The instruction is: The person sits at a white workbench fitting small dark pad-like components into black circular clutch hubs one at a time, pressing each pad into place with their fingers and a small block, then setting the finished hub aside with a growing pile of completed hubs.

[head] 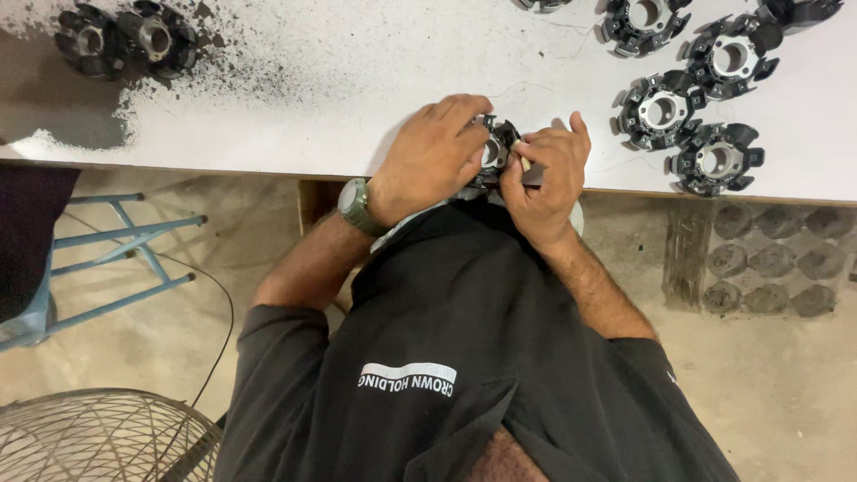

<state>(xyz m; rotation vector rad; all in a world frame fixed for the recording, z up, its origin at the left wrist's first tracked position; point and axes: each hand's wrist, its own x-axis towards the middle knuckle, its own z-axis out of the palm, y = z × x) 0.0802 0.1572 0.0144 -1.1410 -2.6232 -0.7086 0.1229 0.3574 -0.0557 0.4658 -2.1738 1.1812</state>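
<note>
With your left hand (428,156) clamping the stator (494,152) and right hand (544,174) pinching a stick (520,162) at the counter (357,80) edge, it could slip off toward 6 o'clock.

The part (494,152) is mostly hidden under both hands; the right hand (546,174) pinches a thin tool (520,162), perhaps a stick; top-edge parts (542,4) are cropped.

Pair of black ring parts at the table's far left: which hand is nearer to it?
Left. The left hand, holding a black ring part at the table edge, is to the pair's right; the right hand, pinching a tan stick, is further right.
</note>
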